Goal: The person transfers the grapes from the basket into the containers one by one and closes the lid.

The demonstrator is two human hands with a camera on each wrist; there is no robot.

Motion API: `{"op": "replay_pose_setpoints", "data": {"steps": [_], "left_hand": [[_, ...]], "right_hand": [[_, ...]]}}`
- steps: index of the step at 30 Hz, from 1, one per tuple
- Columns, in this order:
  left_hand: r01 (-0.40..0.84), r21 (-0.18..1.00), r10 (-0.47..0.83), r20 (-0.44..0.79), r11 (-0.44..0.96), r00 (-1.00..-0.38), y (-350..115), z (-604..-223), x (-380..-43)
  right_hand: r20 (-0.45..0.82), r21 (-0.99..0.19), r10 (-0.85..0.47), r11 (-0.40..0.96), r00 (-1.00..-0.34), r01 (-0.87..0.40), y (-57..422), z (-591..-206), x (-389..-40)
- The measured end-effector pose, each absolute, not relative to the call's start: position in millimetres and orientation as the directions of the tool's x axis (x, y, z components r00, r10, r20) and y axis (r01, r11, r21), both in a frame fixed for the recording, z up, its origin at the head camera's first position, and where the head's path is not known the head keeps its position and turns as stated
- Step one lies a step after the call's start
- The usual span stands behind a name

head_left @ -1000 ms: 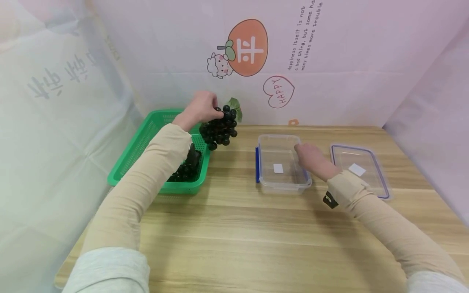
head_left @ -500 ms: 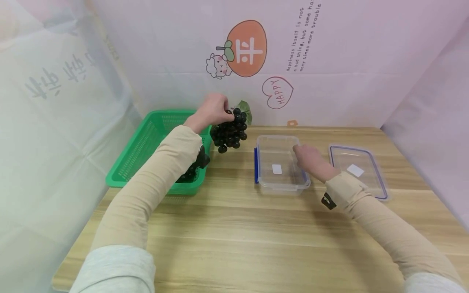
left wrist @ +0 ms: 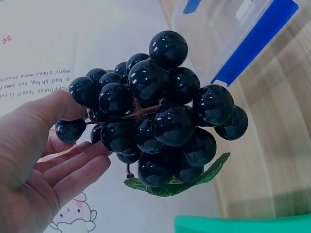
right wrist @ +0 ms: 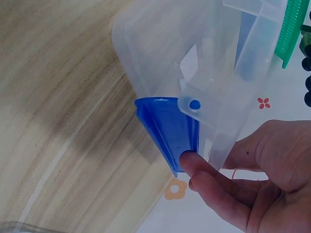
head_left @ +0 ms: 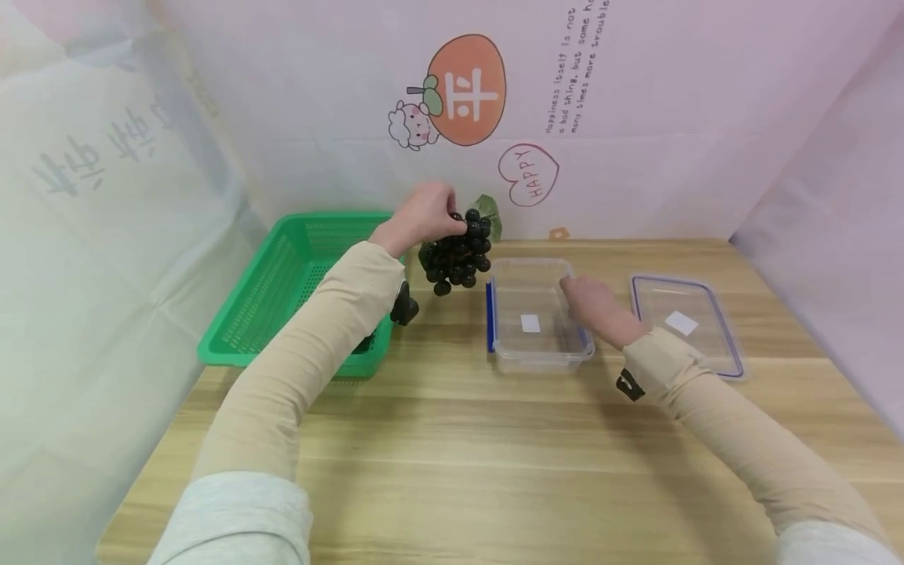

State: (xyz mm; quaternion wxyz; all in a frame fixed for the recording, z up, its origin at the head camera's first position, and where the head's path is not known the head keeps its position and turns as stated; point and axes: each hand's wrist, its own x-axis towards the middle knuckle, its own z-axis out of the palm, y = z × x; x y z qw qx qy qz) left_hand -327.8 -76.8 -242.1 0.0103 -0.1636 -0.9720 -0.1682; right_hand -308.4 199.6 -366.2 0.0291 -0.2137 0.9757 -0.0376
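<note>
A bunch of dark grapes (head_left: 457, 255) with a green leaf (head_left: 487, 213) hangs from my left hand (head_left: 427, 213), held at its upper end between the basket and the clear box. In the left wrist view, the thumb and fingers of the left hand (left wrist: 58, 160) pinch the stem end of the grapes (left wrist: 160, 111). My right hand (head_left: 596, 306) holds the right wall of the clear plastic box (head_left: 540, 357). The right wrist view shows the fingers of the right hand (right wrist: 262, 179) on the blue side latch (right wrist: 170, 128), the thumb behind the box wall.
A green basket (head_left: 247, 306) stands at the left, mostly behind the left forearm, with something dark inside its near corner. The clear lid (head_left: 688, 314) with a blue seal lies right of the box. A printed cloth (head_left: 636, 180) borders the wooden table (head_left: 452, 455) behind.
My left hand has carried the grapes to the right, from over the basket's right edge toward the box. The right hand stays on the box wall. The view has shifted slightly.
</note>
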Motion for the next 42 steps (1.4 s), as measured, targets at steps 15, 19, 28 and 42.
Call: {"op": "replay_pose_setpoints", "data": {"steps": [15, 19, 28, 42], "left_hand": [[0.347, 0.326, 0.346, 0.062, 0.879, -0.936, -57, -248, -334], [0.357, 0.328, 0.359, 0.057, 0.875, -0.932, -50, -250, -335], [0.379, 0.341, 0.386, 0.051, 0.860, -0.921, -29, -256, -337], [0.412, 0.326, 0.419, 0.052, 0.851, -0.906, -2, -262, -341]], "right_hand": [[-0.032, -0.059, -0.417, 0.908, -0.908, -0.415, 201, -369, -308], [-0.022, -0.039, -0.415, 0.910, -0.910, -0.414, 201, -370, -308], [-0.005, -0.030, -0.414, 0.910, -0.910, -0.413, 201, -372, -309], [-0.005, -0.052, -0.402, 0.915, -0.916, -0.401, 205, -376, -311]]}}
